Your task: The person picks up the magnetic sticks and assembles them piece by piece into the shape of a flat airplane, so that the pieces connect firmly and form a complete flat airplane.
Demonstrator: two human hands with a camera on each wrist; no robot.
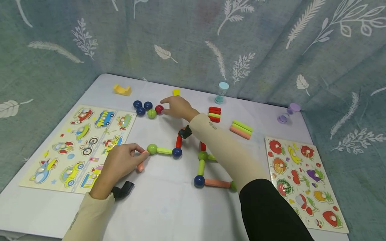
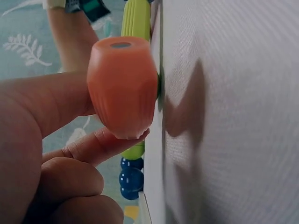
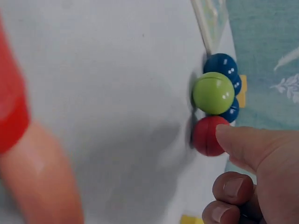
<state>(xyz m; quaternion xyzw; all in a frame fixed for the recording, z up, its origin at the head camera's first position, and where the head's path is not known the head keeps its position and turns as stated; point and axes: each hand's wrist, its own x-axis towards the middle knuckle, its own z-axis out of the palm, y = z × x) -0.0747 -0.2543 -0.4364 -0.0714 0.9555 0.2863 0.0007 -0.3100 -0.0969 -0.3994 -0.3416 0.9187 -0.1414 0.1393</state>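
Note:
Low over the near left of the table, my left hand point(image 1: 125, 160) pinches a salmon-orange rod point(image 2: 122, 86) between thumb and finger. The rod's far end is right by a green ball point(image 1: 152, 149) in the head view. That ball joins a light-green rod point(image 1: 164, 151), a blue ball point(image 1: 177, 153) and a red rod point(image 1: 179, 142). Farther back, my right hand point(image 1: 178, 107) reaches to a red ball point(image 3: 206, 136), thumb tip at its side and index finger extended above it. Another green ball point(image 3: 213, 93) and several blue balls point(image 3: 220, 65) sit beside the red one.
A second chain with a blue ball point(image 1: 199, 181) and orange rod point(image 1: 217, 183) lies partly under my right forearm. Loose rods point(image 1: 241, 129), a vehicle puzzle board point(image 1: 64, 129), a fruit puzzle board point(image 1: 272, 160), sand timers point(image 1: 222, 92) and a yellow curved block point(image 1: 122, 90) surround it.

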